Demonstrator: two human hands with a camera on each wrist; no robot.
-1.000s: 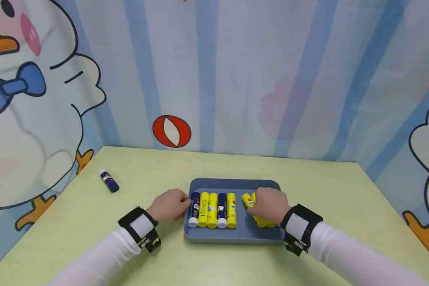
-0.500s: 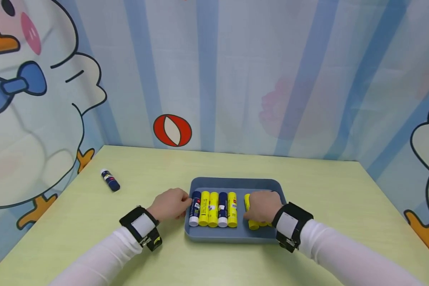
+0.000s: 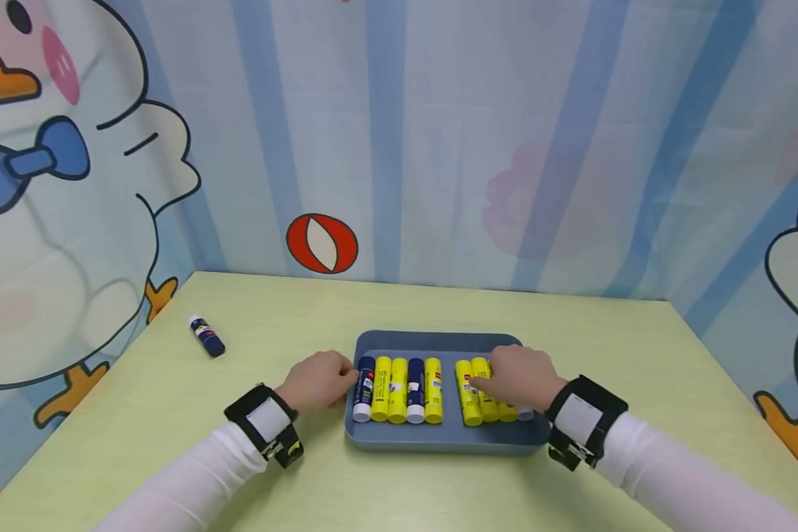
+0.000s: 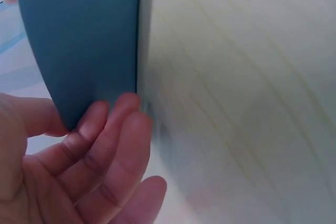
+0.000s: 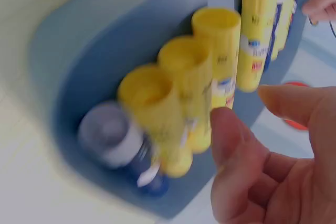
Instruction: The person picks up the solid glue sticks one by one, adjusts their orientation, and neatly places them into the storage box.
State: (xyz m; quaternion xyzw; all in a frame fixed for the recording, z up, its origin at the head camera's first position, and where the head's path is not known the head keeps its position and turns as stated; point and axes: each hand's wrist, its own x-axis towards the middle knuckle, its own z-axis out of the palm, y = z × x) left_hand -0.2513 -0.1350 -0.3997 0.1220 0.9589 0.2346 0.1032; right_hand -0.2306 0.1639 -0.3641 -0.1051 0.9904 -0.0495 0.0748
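Observation:
A blue-grey tray [image 3: 399,445] holds two groups of glue sticks. On its left side lies a row of yellow glue sticks [image 3: 397,390] and dark blue glue sticks [image 3: 415,391] with white caps. My left hand [image 3: 319,380] grips the tray's left rim, thumb over the edge and fingertips against the outer wall in the left wrist view. Over the right group, my right hand [image 3: 525,377] has thumb and index finger parted with nothing between them. Beneath it are three yellow glue sticks [image 3: 468,395] and, at the right end, a blue one [image 5: 113,137], partly hidden in the head view.
A lone dark blue glue stick [image 3: 207,337] lies on the pale yellow table [image 3: 292,310] at the far left, outside the tray. Behind the table hangs a striped cartoon curtain [image 3: 439,148].
My right hand shifted left over the right group, then back right. The yellow glue sticks there went from bunched and tilted to a nearly even row. The left hand stays on the tray.

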